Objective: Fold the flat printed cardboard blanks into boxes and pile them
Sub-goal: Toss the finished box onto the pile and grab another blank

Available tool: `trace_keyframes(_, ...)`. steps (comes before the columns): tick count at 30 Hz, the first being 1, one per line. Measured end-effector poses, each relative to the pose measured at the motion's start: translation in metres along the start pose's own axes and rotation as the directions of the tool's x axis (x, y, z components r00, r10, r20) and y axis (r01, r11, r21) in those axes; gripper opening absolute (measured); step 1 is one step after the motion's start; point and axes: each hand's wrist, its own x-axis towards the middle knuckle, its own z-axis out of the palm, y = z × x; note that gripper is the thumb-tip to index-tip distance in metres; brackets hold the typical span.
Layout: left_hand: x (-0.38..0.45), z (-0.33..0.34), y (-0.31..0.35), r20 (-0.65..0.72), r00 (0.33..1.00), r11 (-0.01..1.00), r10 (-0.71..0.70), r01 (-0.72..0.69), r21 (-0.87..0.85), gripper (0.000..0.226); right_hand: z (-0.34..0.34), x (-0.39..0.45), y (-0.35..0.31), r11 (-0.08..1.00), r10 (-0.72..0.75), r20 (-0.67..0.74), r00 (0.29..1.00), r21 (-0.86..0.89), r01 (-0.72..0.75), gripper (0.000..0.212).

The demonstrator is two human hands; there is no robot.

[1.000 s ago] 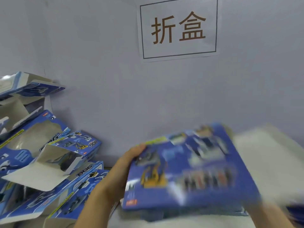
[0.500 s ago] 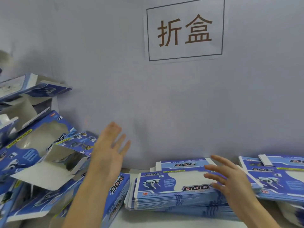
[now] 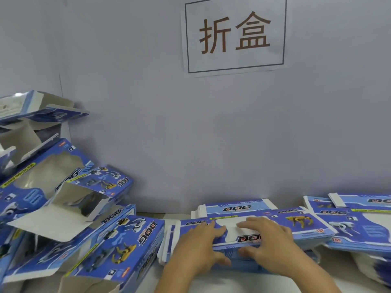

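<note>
A pale white tabletop (image 3: 211, 280) carried a central stack of flat blue printed cardboard blanks (image 3: 243, 233). Left of that stack, folded blue windowed cardboard boxes (image 3: 118, 246) lay heaped. Right of it, just beside, sat a second stack of blue blanks (image 3: 355, 227).

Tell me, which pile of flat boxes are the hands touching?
The middle stack of blanks. Both the left hand and right hand rest on it; the right stack is untouched.
</note>
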Motion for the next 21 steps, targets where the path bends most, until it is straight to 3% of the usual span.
trace_keyframes(4, -0.005, -0.01, 0.003, -0.081, 0.997, 0.997, 0.021, -0.015, 0.071, 0.051, -0.011, -0.002, 0.002, 0.996, -0.071, -0.06, 0.996, 0.049, 0.074, 0.035)
trace_keyframes(7, -0.011, -0.023, 0.011, -0.258, 0.965, 0.998, 0.05, -0.037, 0.057, 0.035, -0.02, -0.001, 0.002, 0.987, -0.139, -0.137, 0.981, 0.059, 0.148, 0.022)
trace_keyframes(9, -0.015, -0.036, 0.02, -0.433, 0.896, 0.993, 0.094, -0.053, 0.105, 0.032, -0.024, 0.0, -0.001, 0.984, -0.163, -0.26, 0.952, 0.025, 0.176, 0.019)
trace_keyframes(12, -0.022, -0.053, 0.04, -0.592, 0.782, 0.972, 0.198, -0.08, 0.22, 0.034, -0.029, 0.0, -0.001, 0.976, -0.2, -0.51, 0.837, -0.027, 0.218, 0.017)
trace_keyframes(13, -0.024, -0.056, 0.046, -0.647, 0.721, 0.964, 0.247, -0.115, 0.241, 0.038, -0.032, 0.001, 0.0, 0.972, -0.203, -0.58, 0.789, -0.021, 0.235, 0.018)
trace_keyframes(15, -0.026, -0.057, 0.056, -0.795, 0.514, 0.944, 0.322, -0.232, 0.232, 0.048, -0.04, 0.002, 0.003, 0.966, -0.184, -0.708, 0.682, -0.003, 0.257, 0.017)
trace_keyframes(17, -0.029, -0.055, 0.062, -0.925, 0.256, 0.909, 0.279, -0.38, 0.169, 0.056, -0.053, 0.0, 0.003, 0.966, -0.168, -0.811, 0.56, -0.021, 0.259, 0.014)
trace_keyframes(18, -0.03, -0.056, 0.063, -0.961, 0.165, 0.895, 0.222, -0.426, 0.133, 0.06, -0.06, -0.001, 0.001, 0.965, -0.143, -0.847, 0.512, -0.004, 0.263, 0.015)
trace_keyframes(19, -0.03, -0.057, 0.062, -0.98, 0.124, 0.883, 0.154, -0.463, 0.08, 0.061, -0.067, -0.003, -0.001, 0.96, -0.108, -0.875, 0.471, 0.03, 0.277, 0.019)
trace_keyframes(21, -0.03, -0.059, 0.058, -0.986, 0.169, 0.846, -0.007, -0.524, -0.096, 0.059, -0.082, -0.009, -0.005, 0.933, -0.037, -0.916, 0.398, 0.112, 0.343, 0.028)
